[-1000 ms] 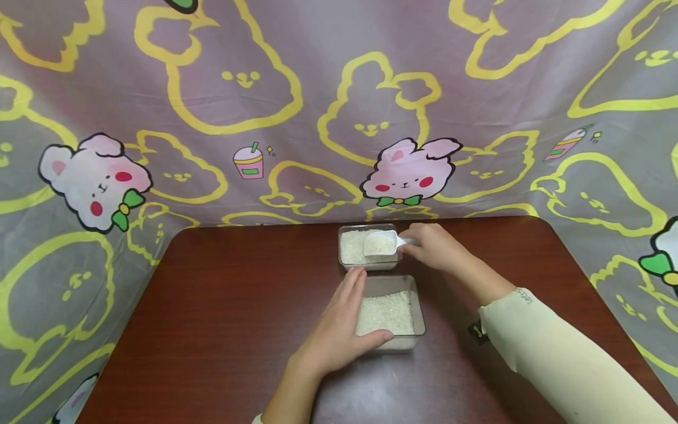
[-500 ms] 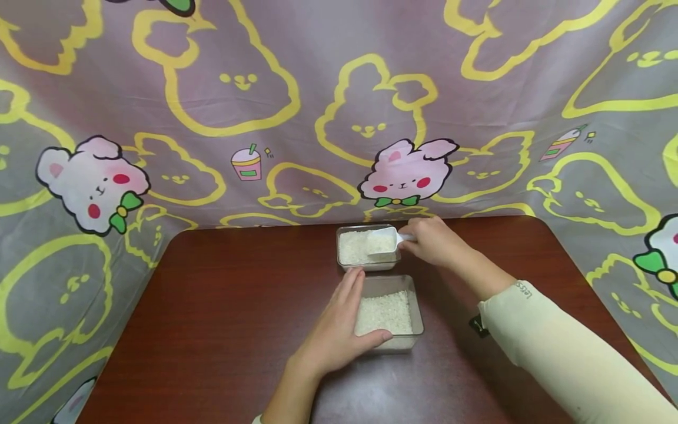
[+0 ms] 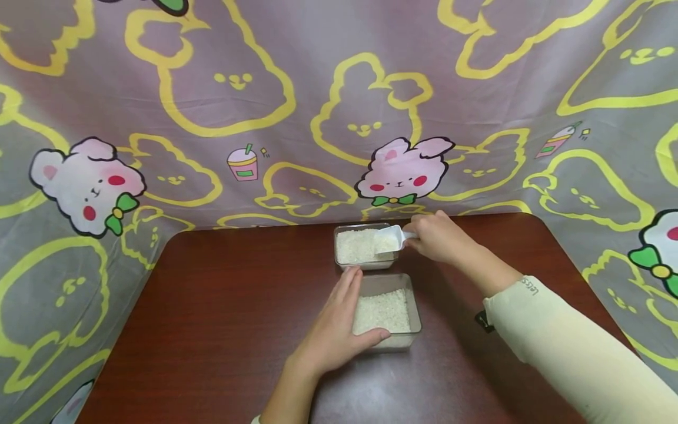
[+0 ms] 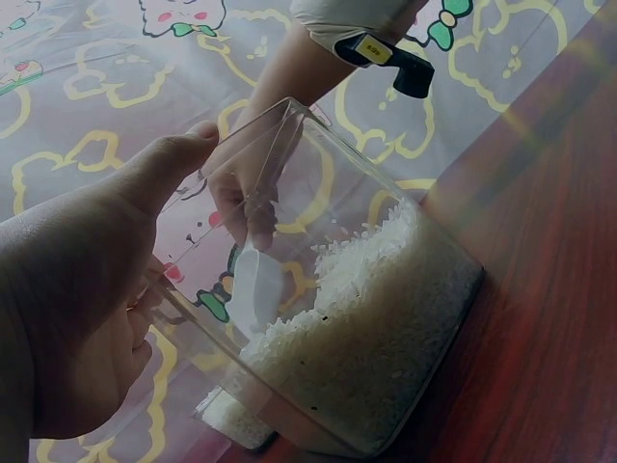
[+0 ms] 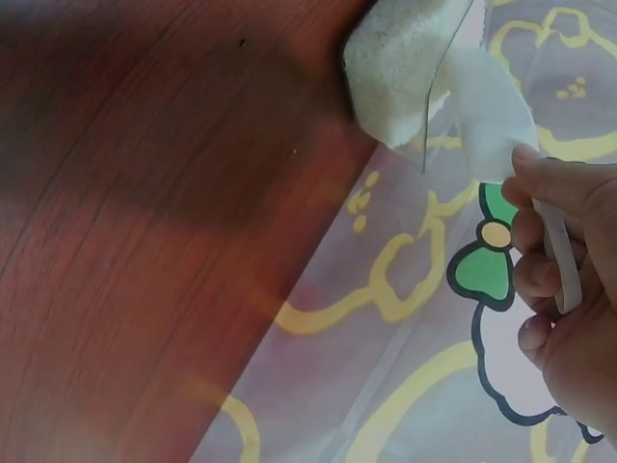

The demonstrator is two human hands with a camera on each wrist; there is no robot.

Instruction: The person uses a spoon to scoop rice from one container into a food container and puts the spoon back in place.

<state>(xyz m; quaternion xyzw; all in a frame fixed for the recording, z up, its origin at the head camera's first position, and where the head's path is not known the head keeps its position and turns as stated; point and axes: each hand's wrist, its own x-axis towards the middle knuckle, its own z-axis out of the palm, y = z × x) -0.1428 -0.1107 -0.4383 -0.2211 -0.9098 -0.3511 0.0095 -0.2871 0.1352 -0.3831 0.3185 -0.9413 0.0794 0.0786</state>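
Note:
My right hand (image 3: 436, 237) grips the handle of a white scoop (image 3: 391, 239) holding some rice. The scoop is tilted over the right side of the far clear container (image 3: 339, 266), which has rice (image 3: 356, 246) in it. In the right wrist view, my fingers wrap the scoop handle (image 5: 564, 265). My left hand (image 3: 335, 328) rests against the nearer clear container (image 3: 415, 306), fingers straight along its left side and thumb on its near rim. Rice (image 4: 357, 328) is piled in that container, sloping in the left wrist view, with a few dark specks.
Both containers stand on a brown wooden table (image 3: 222, 312), one close behind the other. A patterned cloth (image 3: 296, 118) hangs along the table's back and sides. A black wrist device (image 4: 413, 73) is worn by the right sleeve.
The scoop has moved slightly right within the far container's outline and tilted more, with my right hand shifting along. My left hand keeps its place at the nearer container; the view shifts slightly.

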